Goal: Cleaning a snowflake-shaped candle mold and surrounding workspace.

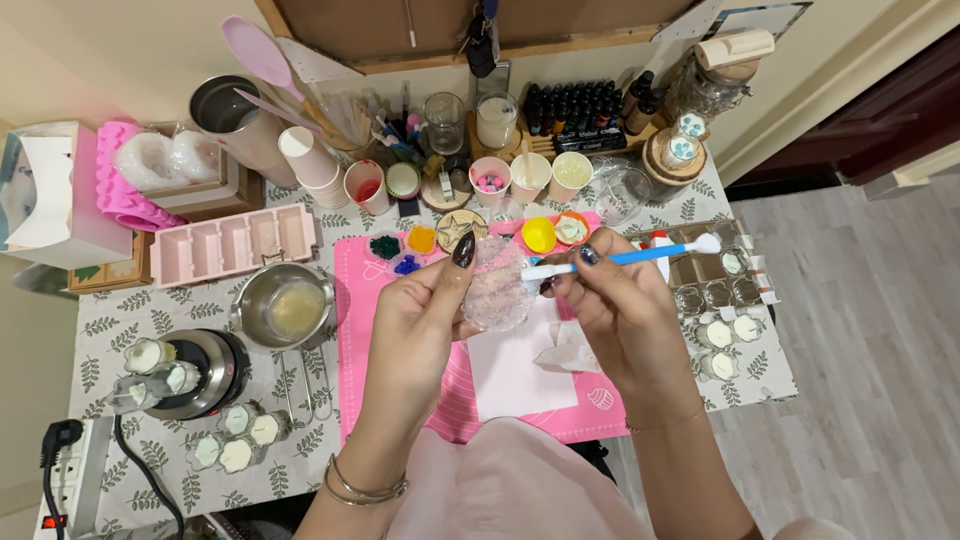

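Observation:
My left hand [420, 320] holds up a clear, glittery, shell-shaped mould [497, 287] over the pink mat [352, 300]. In my right hand [610, 305] is a blue-and-white stick tool [640, 256], its white end touching the mould's right edge. A crumpled tissue [566, 353] is tucked under the fingers of that hand. Beneath both hands a white sheet [510, 375] lies on the mat.
A small metal pot [285, 305] of pale liquid sits left of the mat, near a black hot plate [200, 372] and small filled jars [237, 437]. Cups, small dye dishes, a pink tray mould [232, 243] and dark bottles [570, 108] crowd the back. More small jars [722, 330] stand at right.

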